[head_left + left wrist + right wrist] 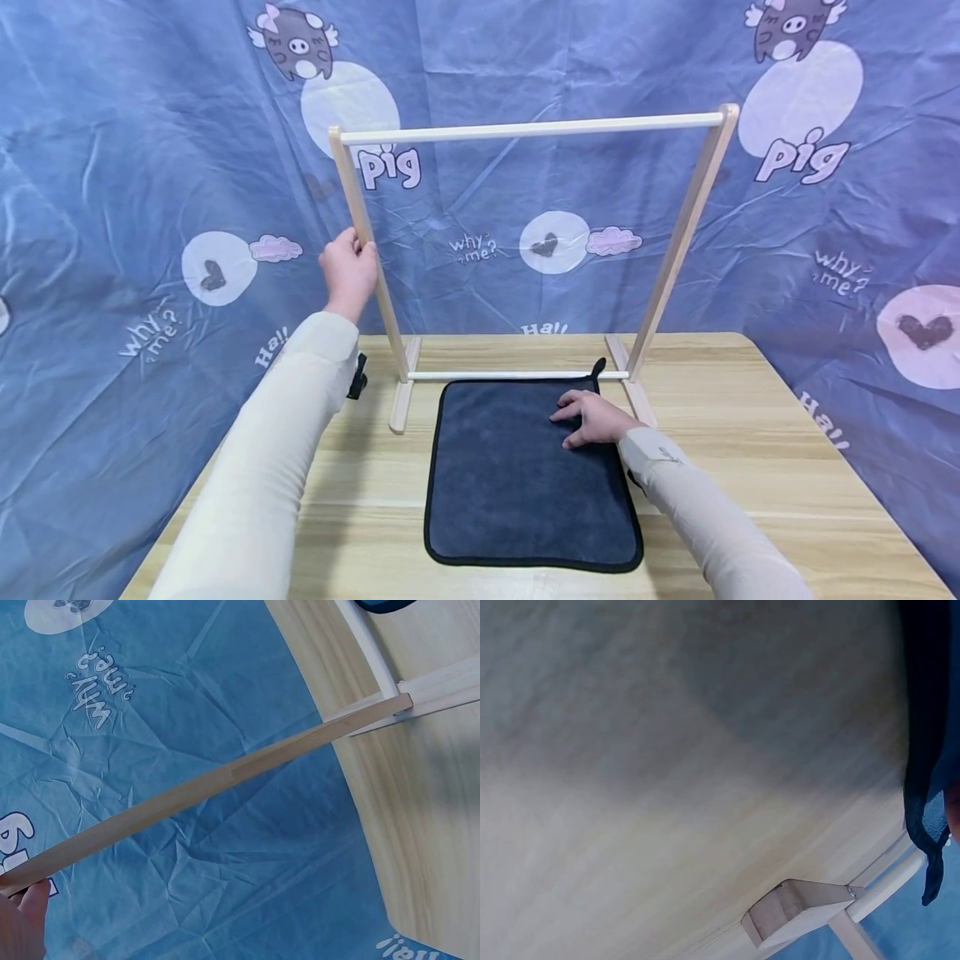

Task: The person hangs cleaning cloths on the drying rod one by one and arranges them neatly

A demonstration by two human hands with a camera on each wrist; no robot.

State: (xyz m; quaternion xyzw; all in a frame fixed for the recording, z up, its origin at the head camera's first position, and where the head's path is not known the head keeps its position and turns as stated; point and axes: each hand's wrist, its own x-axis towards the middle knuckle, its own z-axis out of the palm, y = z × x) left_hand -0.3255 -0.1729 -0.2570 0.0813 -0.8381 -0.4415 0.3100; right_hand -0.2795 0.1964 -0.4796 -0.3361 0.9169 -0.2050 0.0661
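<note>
A wooden rack [680, 242] with two upright posts and white crossbars stands on the table. My left hand [351, 271] grips its left post partway up; in the left wrist view the thumb [34, 907] lies against that post [225, 774]. A dark blue towel [517, 492] with black edging lies spread flat in front of the rack, its far edge by the lower bar [517, 376]. Over the towel's upper right part, my right hand [596, 417] rests with fingers spread. A small black loop [598, 367] sticks up from the towel's far right corner.
The wood-grain table [720, 467] extends around the towel and the rack's feet [401, 407]. Behind it hangs a blue printed cloth [480, 67], which also covers both sides. The right wrist view mostly shows tabletop [667, 862] in shadow.
</note>
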